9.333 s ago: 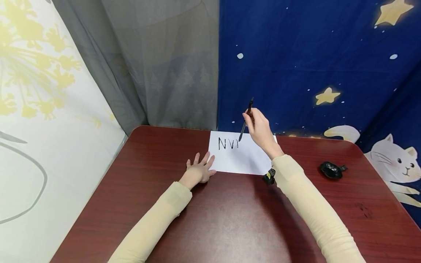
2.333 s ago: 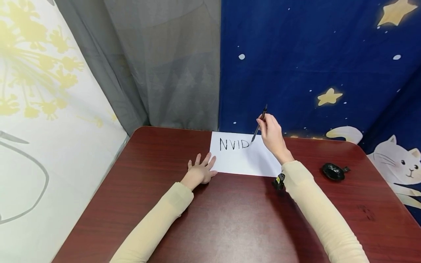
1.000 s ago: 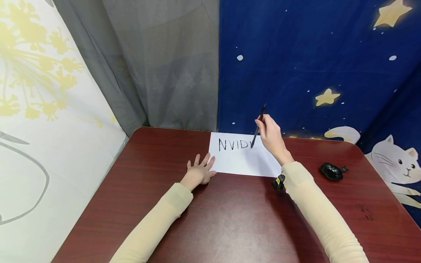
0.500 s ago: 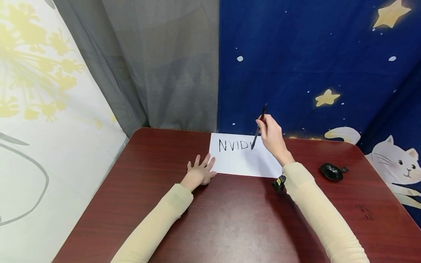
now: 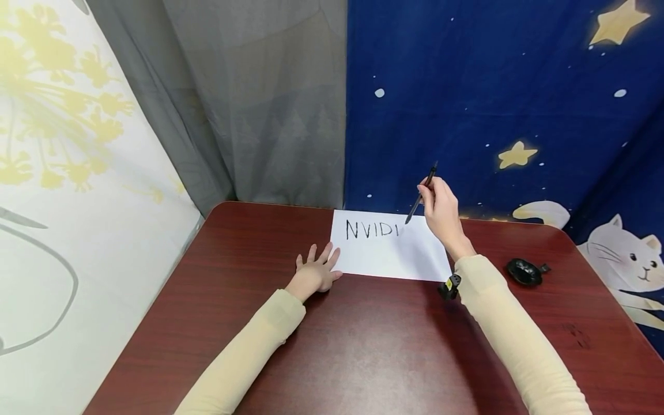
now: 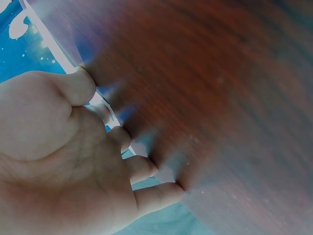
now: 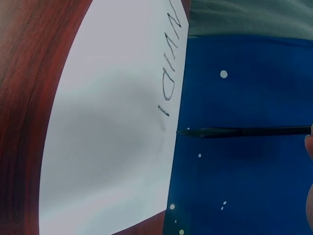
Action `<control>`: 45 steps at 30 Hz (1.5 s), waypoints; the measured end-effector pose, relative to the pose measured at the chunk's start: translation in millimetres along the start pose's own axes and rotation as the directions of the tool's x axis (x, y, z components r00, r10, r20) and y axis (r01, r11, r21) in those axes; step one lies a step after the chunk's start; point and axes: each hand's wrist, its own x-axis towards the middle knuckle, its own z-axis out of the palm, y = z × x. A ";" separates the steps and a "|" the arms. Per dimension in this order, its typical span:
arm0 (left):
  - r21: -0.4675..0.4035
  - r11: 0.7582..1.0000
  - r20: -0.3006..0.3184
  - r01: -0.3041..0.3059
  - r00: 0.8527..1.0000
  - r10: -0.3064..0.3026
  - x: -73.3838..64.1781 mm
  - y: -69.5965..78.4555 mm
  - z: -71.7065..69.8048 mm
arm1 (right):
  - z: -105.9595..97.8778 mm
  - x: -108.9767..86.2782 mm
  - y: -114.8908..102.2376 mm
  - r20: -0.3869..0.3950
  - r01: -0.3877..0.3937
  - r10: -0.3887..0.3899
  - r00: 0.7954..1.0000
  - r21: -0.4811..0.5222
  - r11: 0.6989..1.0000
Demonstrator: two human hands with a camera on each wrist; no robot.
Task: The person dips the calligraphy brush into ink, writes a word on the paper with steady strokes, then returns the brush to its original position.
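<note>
A white sheet of paper (image 5: 394,259) lies at the table's far edge, bearing the dark letters NVID and one short stroke after them. My right hand (image 5: 444,214) pinches a slim black writing brush (image 5: 419,199) between thumb and fingers, its handle tilted up to the right. In the right wrist view, the dark tapered tip of the brush (image 7: 210,132) overlaps the sheet's far edge, beside the last stroke. My left hand (image 5: 314,273) rests with fingers spread at the sheet's left edge, thumb by the near corner. The left wrist view shows its palm and its fingertips against the table.
A small glossy black dish (image 5: 524,272) with a short tab stands on the dark red table (image 5: 373,346), right of the paper. Dark smudges (image 5: 576,334) mark the tabletop nearer me. Behind the table hang a grey curtain (image 5: 285,115) and a blue starry curtain (image 5: 441,86).
Since the oldest frame, I, D and another short stroke have appeared after NV. In the last half second, my right hand moved right with the brush, its tip leaving the last stroke. My left hand stayed.
</note>
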 end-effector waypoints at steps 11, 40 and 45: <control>-0.013 1.000 0.004 0.004 1.000 -0.004 1.2 1.6 0.7 | 1.4 -3.2 6.5 -0.003 0.002 -0.002 1.000 -0.022 1.000; -0.023 0.999 0.011 0.026 1.000 -0.026 9.9 -1.3 5.5 | 6.3 -8.1 6.9 0.052 -0.052 0.052 0.997 0.002 0.999; -0.024 1.000 -0.002 0.018 1.000 -0.018 14.4 -5.2 11.1 | 6.5 -9.0 4.6 0.063 -0.063 0.063 0.996 0.007 0.998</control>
